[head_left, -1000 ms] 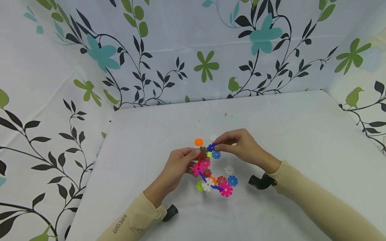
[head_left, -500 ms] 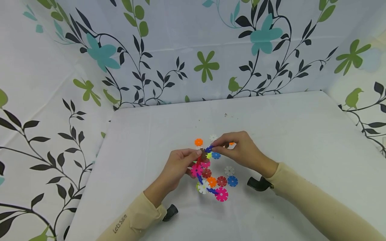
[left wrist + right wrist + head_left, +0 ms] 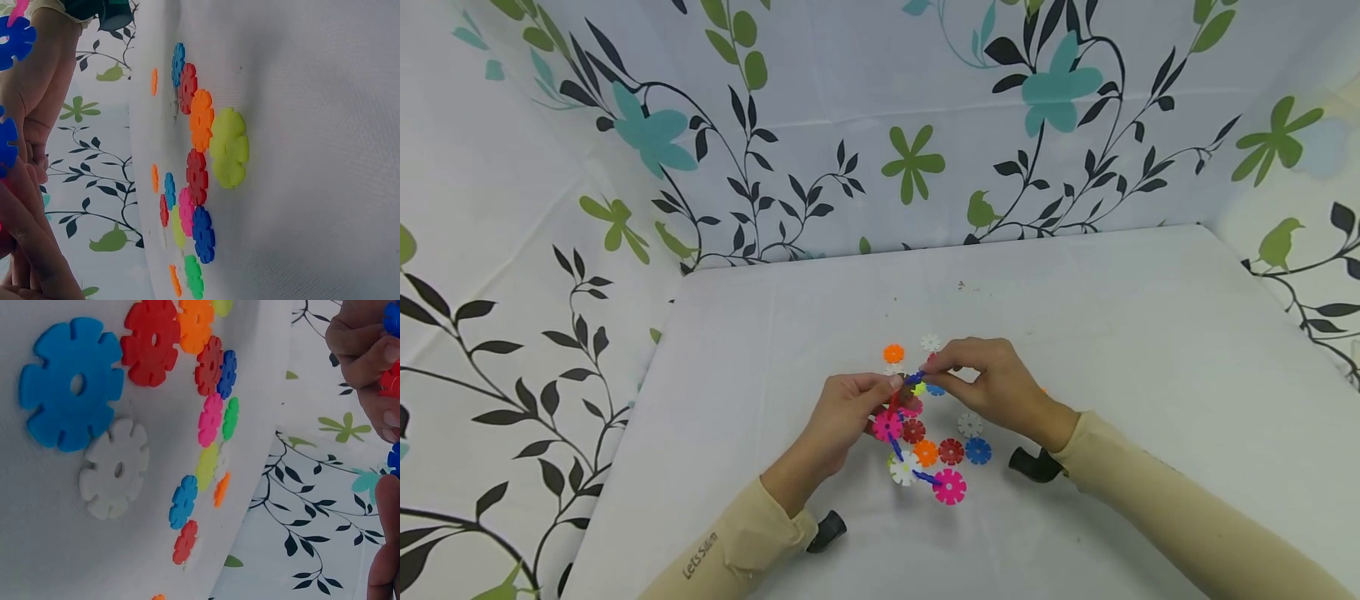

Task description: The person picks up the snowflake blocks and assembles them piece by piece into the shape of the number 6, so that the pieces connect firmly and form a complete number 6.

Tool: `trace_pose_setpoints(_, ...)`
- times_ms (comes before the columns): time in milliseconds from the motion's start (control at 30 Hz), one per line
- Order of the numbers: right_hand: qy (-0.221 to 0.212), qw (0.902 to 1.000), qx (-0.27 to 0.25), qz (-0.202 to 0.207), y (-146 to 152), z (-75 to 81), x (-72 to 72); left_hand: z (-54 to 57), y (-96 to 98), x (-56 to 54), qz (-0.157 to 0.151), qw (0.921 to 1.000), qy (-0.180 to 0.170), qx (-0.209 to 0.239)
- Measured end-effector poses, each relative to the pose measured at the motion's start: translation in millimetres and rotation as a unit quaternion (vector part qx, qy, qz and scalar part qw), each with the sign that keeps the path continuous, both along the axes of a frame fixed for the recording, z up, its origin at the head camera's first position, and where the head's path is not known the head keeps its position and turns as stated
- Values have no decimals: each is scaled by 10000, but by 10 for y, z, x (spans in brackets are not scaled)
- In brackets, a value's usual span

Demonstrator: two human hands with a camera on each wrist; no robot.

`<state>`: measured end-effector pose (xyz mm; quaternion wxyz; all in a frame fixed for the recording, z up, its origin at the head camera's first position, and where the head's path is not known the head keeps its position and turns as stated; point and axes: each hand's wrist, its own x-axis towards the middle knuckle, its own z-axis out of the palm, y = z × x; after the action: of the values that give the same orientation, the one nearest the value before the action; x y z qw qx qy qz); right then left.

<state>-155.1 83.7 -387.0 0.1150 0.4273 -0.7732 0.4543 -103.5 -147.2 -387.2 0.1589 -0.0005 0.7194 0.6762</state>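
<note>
The left hand (image 3: 838, 429) pinches a notched-disc chain (image 3: 882, 427), apparently steadying it. The right hand (image 3: 996, 387) pinches a blue disc (image 3: 914, 378), seemingly for alignment.

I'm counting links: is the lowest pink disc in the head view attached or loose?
Attached: the pink disc joins a blue disc seen edge-on beside it.

Blue notched disc (image 3: 913, 379), edge-on between left hand (image 3: 850, 417) and right hand (image 3: 988, 383); multicoloured disc chain (image 3: 898, 470) trailing from the left!
</note>
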Motion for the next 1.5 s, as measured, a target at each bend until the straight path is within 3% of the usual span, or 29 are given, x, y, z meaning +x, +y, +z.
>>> trace_pose_setpoints(167, -190, 9996, 177, 55, 9, 5, 9, 2, -14, 28, -185, 9997, 73, -162)
trace_pose_setpoints(300, -471, 9980, 418, 105, 21, 4, 7, -7, -46, 22, -638, 9976, -119, -237)
trace_pose_setpoints(500, -788, 9953, 237, 507, 5, -10, -6, -8, -65, -21, -1315, 9906, -180, -341)
trace_pose_setpoints(633, -785, 9951, 499, 328, 15, 16, -24, -32, -95, -23, -1259, 9912, -105, -390)
trace_pose_setpoints(767, -1044, 9893, 969, -332, 165, 29, -102, -67, -148, -29, -977, 9948, -176, -229)
trace_pose_setpoints(900, -1581, 9687, 1697, -888, 465, -4, -232, -81, -202, -46, -814, 9965, -174, 1)
trace_pose_setpoints(1067, -2505, 9163, 2952, -1024, 840, -69, -336, -96, -241, -74, -889, 9950, -207, 399)
trace_pose_setpoints(1133, -2769, 9014, 3192, -949, 944, -85, -351, -96, -241, -82, -917, 9942, -231, 521)
trace_pose_setpoints(1233, -2967, 8913, 3317, -867, 1042, -86, -356, -100, -235, -93, -834, 9946, -169, 598)
trace_pose_setpoints(1333, -3008, 8858, 3423, -877, 1087, -68, -354, -106, -236, -99, -528, 9969, -123, 573)
trace_pose_setpoints(1500, -2953, 8817, 3571, -893, 1099, -38, -339, -116, -247, -107, -86, 9989, -117, 439)
